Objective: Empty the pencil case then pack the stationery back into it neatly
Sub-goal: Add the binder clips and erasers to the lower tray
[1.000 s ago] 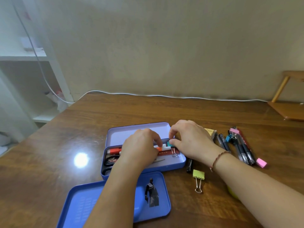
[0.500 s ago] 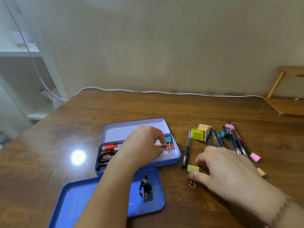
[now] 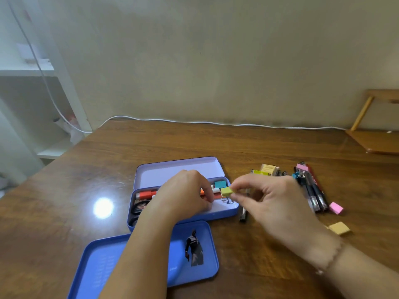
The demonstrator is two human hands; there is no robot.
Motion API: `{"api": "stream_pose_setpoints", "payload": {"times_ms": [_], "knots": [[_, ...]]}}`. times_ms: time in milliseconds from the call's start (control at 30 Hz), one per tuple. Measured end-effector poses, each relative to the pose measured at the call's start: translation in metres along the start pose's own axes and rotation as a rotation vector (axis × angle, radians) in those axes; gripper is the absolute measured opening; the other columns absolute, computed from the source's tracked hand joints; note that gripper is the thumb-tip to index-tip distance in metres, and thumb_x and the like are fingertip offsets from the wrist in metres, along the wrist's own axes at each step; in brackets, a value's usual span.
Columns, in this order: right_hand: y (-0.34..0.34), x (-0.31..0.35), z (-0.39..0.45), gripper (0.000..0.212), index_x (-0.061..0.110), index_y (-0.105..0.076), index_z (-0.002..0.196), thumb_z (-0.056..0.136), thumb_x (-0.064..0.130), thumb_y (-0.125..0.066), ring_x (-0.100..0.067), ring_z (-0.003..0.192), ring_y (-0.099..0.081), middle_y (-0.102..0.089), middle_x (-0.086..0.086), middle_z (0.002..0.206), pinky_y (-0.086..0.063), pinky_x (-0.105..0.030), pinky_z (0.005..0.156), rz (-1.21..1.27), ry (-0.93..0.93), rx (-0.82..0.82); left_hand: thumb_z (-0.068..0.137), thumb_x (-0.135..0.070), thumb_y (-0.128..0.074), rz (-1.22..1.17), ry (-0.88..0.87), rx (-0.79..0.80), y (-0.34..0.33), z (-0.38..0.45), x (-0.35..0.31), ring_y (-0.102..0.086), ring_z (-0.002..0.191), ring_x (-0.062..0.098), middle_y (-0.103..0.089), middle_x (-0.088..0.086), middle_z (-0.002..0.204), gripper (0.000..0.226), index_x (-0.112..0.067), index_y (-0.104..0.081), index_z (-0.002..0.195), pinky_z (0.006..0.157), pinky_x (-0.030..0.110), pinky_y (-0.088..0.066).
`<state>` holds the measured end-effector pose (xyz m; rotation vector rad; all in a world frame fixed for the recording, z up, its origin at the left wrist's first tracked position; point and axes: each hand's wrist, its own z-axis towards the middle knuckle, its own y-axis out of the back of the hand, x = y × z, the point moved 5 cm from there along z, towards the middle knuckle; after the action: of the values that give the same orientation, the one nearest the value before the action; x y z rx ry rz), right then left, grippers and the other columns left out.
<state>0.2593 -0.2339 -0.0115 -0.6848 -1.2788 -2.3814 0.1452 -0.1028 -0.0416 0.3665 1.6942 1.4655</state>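
Yellow-green binder clip [image 3: 226, 191] pinched in my right hand [image 3: 267, 199] hangs over the pencil case [image 3: 218, 213]'s right end. My left hand [image 3: 185, 192] presses the pens inside. I may snag its wire loops on the teal clip [image 3: 220, 184] there, tipping it crooked.

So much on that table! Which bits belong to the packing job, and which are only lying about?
Part of the job:
- open purple metal pencil case
- yellow-green binder clip, pinched in the right hand
- left hand, reaching into the case
- dark pens, small pink eraser, tan square eraser, waiting on the brown wooden table

Lying about:
- white cable along the wall
- blue tray printed with a figure
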Motion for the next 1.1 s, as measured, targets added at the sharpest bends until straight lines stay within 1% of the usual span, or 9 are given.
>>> {"api": "stream_pose_setpoints", "payload": {"times_ms": [100,200,267,367,500,667,933,1033,1100], "knots": [[-0.018,-0.009,-0.004,0.009,0.03,-0.076,0.085,0.076,0.031,-0.076,-0.005,0.056,-0.061,-0.074,0.018,0.076,-0.055,-0.031,0.056,-0.073,0.011,0.003,0.075,-0.026,-0.075,0.004,0.025,-0.005,-0.001,-0.001,0.0,-0.052,0.064,0.004,-0.055,-0.016,0.064,0.009,-0.035,-0.076,0.075,0.057,0.023,-0.042],[-0.024,-0.017,-0.007,0.014,0.033,-0.077,0.086,0.074,0.027,-0.08,0.0,0.075,-0.069,-0.076,0.019,0.087,-0.06,-0.033,0.069,-0.1,-0.005,0.034,0.076,-0.026,-0.073,0.024,0.039,-0.021,-0.001,0.0,0.001,-0.052,0.062,0.004,-0.056,-0.015,0.062,0.01,-0.036,-0.076,0.076,0.055,0.022,-0.041],[-0.022,-0.018,-0.01,0.014,0.033,-0.077,0.086,0.073,0.029,-0.079,0.0,0.084,-0.07,-0.076,0.021,0.088,-0.06,-0.034,0.072,-0.147,0.004,0.042,0.076,-0.024,-0.071,0.033,0.04,-0.02,-0.001,0.001,0.001,-0.053,0.061,0.005,-0.057,-0.013,0.061,0.012,-0.035,-0.076,0.076,0.054,0.022,-0.041],[-0.018,-0.017,-0.011,0.011,0.035,-0.075,0.086,0.074,0.036,-0.075,-0.001,0.082,-0.07,-0.075,0.022,0.086,-0.059,-0.033,0.068,-0.246,0.009,0.078,0.078,-0.024,-0.07,0.036,0.023,-0.012,-0.001,0.001,-0.001,-0.05,0.059,0.004,-0.054,-0.014,0.058,0.013,-0.035,-0.076,0.077,0.052,0.022,-0.038],[-0.018,-0.016,-0.01,0.011,0.035,-0.074,0.088,0.079,0.04,-0.07,0.003,0.088,-0.066,-0.072,0.024,0.093,-0.058,-0.027,0.07,-0.288,0.032,0.116,0.08,-0.027,-0.072,0.014,-0.01,-0.011,-0.001,0.001,-0.005,-0.047,0.058,0.001,-0.049,-0.017,0.06,0.01,-0.035,-0.076,0.081,0.054,0.022,-0.036],[-0.023,-0.015,-0.009,0.021,0.033,-0.074,0.088,0.082,0.047,-0.059,0.002,0.089,-0.064,-0.069,0.024,0.097,-0.058,-0.025,0.069,-0.31,0.045,0.162,0.081,-0.03,-0.074,-0.018,-0.063,0.024,-0.001,-0.001,-0.009,-0.048,0.061,0.001,-0.049,-0.019,0.064,0.008,-0.034,-0.078,0.086,0.059,0.021,-0.038],[-0.026,-0.016,-0.008,0.027,0.036,-0.071,0.094,0.084,0.055,-0.055,0.001,0.075,-0.055,-0.06,0.023,0.1,-0.053,-0.024,0.06,-0.308,0.053,0.184,0.084,-0.017,-0.06,-0.072,-0.072,0.079,-0.001,-0.003,-0.015,-0.048,0.048,-0.001,-0.046,-0.018,0.045,0.025,-0.033,-0.079,0.085,0.05,0.017,-0.034],[-0.028,-0.019,-0.008,0.031,0.036,-0.071,0.097,0.085,0.058,-0.051,-0.001,0.082,-0.058,-0.058,0.024,0.101,-0.054,-0.028,0.065,-0.319,0.045,0.213,0.085,-0.014,-0.055,-0.116,-0.058,0.11,-0.001,-0.004,-0.016,-0.049,0.045,-0.001,-0.05,-0.021,0.041,0.029,-0.03,-0.079,0.084,0.049,0.019,-0.035],[-0.03,-0.019,-0.008,0.034,0.036,-0.072,0.097,0.085,0.057,-0.049,-0.003,0.084,-0.06,-0.06,0.023,0.1,-0.055,-0.028,0.066,-0.324,0.051,0.221,0.086,-0.017,-0.056,-0.104,-0.056,0.11,-0.002,-0.005,-0.017,-0.048,0.046,0.001,-0.05,-0.015,0.043,0.025,-0.027,-0.079,0.086,0.048,0.019,-0.033]]}}
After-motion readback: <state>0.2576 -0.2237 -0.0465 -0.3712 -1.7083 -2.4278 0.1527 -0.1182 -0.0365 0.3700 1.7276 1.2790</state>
